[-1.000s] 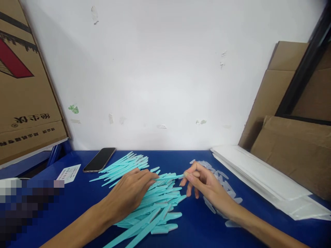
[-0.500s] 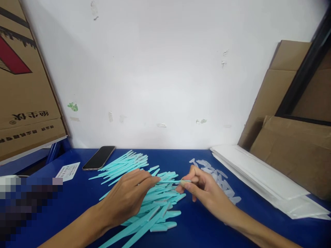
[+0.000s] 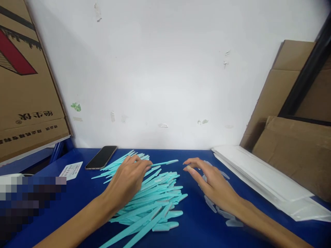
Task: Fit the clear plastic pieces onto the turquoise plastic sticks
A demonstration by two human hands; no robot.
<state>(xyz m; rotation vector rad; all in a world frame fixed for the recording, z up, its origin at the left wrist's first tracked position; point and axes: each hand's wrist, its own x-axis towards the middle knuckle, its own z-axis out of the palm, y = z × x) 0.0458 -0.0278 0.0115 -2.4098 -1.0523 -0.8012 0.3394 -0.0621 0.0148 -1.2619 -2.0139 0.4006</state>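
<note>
My left hand [image 3: 131, 175] pinches the handle end of a turquoise eyebrow razor [image 3: 168, 162], whose blade end points right and slightly up. Just right of that tip, my right hand [image 3: 207, 174] is held with thumb and fingers apart, touching no razor. Under and beside my left hand lies a heap of similar turquoise eyebrow razors [image 3: 155, 199]. A second bunch of these razors [image 3: 121, 160] lies behind it. Small translucent plastic caps [image 3: 227, 214] are scattered beneath and around my right hand, which hides part of them.
On the blue table [image 3: 85, 199], a phone [image 3: 101, 157] and a white printed card [image 3: 71, 171] lie at the left. White flat packaging [image 3: 261, 175] rests at the right. Cardboard boxes [image 3: 292, 151] stand at the right, with another carton [image 3: 31, 93] at the left. Behind is a white wall [image 3: 165, 69].
My right hand has let go of the razor's end and opened, moving slightly right. My left hand has moved up and left with the razor, now tilted up.
</note>
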